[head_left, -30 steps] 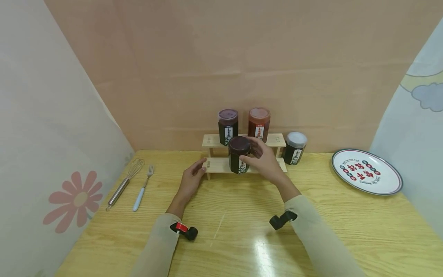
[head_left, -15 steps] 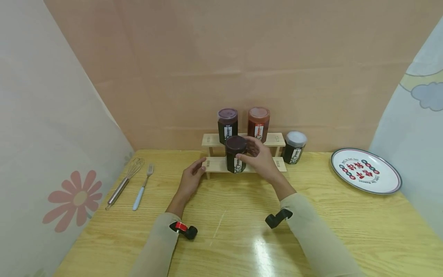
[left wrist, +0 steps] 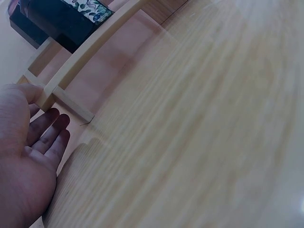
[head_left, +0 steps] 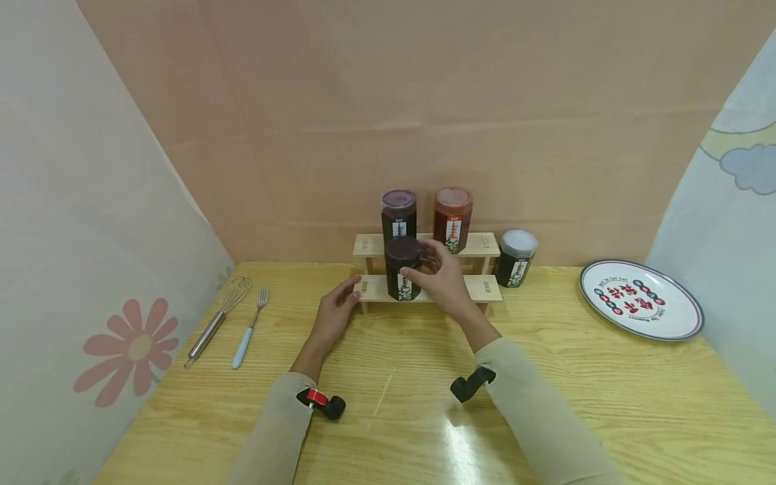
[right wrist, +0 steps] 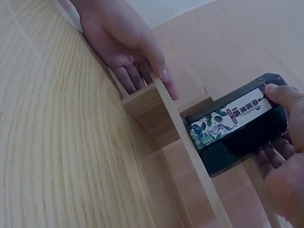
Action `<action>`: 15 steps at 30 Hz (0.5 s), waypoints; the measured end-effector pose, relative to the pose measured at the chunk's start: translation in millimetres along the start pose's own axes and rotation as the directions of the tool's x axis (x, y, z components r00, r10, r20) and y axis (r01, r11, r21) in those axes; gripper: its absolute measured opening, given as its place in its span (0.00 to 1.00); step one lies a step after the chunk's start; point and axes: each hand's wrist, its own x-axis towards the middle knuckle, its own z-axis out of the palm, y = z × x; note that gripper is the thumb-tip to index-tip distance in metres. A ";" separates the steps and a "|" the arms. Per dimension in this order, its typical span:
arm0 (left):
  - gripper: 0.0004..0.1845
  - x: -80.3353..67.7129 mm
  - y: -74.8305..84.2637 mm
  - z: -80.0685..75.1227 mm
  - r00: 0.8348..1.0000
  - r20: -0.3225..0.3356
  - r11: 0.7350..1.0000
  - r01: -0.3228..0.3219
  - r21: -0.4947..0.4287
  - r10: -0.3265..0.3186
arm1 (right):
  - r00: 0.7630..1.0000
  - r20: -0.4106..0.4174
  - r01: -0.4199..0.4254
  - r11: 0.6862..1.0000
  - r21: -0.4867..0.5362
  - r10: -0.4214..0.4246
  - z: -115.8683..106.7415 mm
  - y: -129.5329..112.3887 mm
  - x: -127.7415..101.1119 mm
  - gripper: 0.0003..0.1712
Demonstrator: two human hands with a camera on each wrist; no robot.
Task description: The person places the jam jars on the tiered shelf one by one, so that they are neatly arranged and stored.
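Note:
A dark jam jar (head_left: 397,277) with a white printed label (right wrist: 232,116) stands on the lower tier of a small two-step wooden rack (head_left: 485,288), left of its middle. My right hand (head_left: 448,283) grips this jar from the right side, thumb in front and fingers behind. At the rack's left end, my left hand (head_left: 333,316) pinches the end of the lower board, thumb above and fingers (left wrist: 45,135) below. On the upper tier stand a purple-lidded jar (head_left: 399,202) and an orange-lidded jar (head_left: 453,202). The purple one is partly hidden by the gripped jar.
A white-lidded jar (head_left: 517,259) stands on the table (head_left: 388,417) just right of the rack. Farther right lies an oval plate (head_left: 673,310) with red lettering. A whisk (head_left: 215,327) and a blue-handled fork (head_left: 247,340) lie at left. A cloth-covered wall rises behind the rack.
My right hand has moved the dark jar leftward along the lower tier, from near its middle toward the left. My left hand has stayed at the rack's left end.

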 end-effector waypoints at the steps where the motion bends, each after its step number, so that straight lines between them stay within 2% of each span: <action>1: 0.23 0.0 0.1 0.2 1.000 0.001 1.000 -0.002 -0.003 0.002 | 1.000 -0.002 0.002 1.000 -0.003 -0.002 0.9 0.2 0.1 0.39; 15: 0.22 -0.7 -0.3 0.1 1.000 -0.005 1.000 0.009 0.003 -0.009 | 0.999 -0.033 -0.002 1.000 -0.030 0.001 6.8 -0.3 1.0 0.38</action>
